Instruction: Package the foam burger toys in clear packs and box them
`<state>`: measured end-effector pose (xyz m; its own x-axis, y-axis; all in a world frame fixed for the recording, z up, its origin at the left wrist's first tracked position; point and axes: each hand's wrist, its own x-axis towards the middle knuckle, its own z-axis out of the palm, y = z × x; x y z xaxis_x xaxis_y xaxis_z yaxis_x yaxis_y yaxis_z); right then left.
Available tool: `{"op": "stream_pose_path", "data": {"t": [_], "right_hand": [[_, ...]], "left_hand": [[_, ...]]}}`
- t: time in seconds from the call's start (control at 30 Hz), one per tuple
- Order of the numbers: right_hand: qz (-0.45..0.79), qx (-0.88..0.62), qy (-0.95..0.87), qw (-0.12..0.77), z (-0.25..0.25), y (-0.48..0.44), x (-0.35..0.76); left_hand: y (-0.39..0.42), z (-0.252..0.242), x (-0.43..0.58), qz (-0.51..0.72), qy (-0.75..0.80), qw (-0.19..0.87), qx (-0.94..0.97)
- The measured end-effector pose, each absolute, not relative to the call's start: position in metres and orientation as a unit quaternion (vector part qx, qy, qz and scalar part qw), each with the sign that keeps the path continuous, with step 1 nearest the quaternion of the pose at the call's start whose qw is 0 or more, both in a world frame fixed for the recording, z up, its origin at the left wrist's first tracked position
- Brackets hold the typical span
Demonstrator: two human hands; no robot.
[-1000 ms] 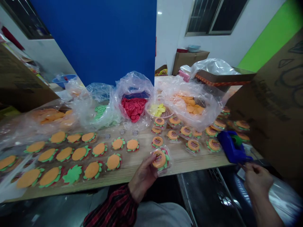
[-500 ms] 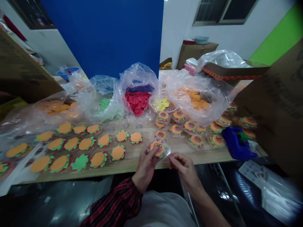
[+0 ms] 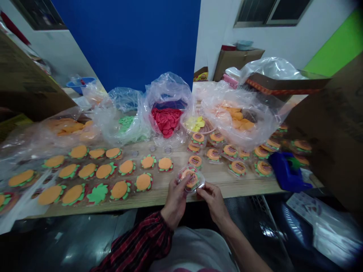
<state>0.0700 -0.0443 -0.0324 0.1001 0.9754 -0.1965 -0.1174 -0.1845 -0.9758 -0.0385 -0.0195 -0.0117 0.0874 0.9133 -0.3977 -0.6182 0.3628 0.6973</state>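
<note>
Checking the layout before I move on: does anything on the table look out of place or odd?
The front-row green piece lacks the orange disc its neighbours carry. Left hand and right hand hold a clear pack near the table edge; nothing looks spilled.

Landmark: bag of red pieces (image 3: 166, 121), open, at the back of the wooden table (image 3: 227, 183).
Clear packet (image 3: 191, 178): in front of the bag, at the table's near edge, with an orange-and-green disc inside.
Left hand (image 3: 176, 200): grips the packet's left side.
Right hand (image 3: 214, 200): fingertips pinch the packet's right edge.
Foam discs (image 3: 99, 172): rows in front-left of the bag.
Blue tape dispenser (image 3: 287, 176): front-right of the bag, well apart.
</note>
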Motion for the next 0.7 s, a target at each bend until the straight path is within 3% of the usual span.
{"op": "stream_pose_path", "data": {"t": [0.13,0.27,0.33,0.47,0.7], "right_hand": [[0.576,-0.516,-0.368,0.516,-0.034,-0.048,0.071],[0.449,-0.585,-0.358,0.573,-0.036,-0.060,0.078],[0.410,-0.608,-0.385,0.560,-0.036,-0.064,0.080],[0.494,-0.581,-0.380,0.523,-0.039,-0.061,0.076],[0.559,-0.495,-0.213,0.631,-0.047,-0.059,0.071]], "left_hand": [[-0.016,-0.013,-0.039,0.545,0.407,0.720,0.134],[-0.011,-0.010,-0.039,0.567,0.402,0.712,0.098],[-0.012,-0.009,-0.038,0.572,0.401,0.708,0.106],[-0.020,-0.011,-0.032,0.558,0.401,0.715,0.129],[-0.022,-0.016,-0.020,0.483,0.375,0.771,0.177]]}}
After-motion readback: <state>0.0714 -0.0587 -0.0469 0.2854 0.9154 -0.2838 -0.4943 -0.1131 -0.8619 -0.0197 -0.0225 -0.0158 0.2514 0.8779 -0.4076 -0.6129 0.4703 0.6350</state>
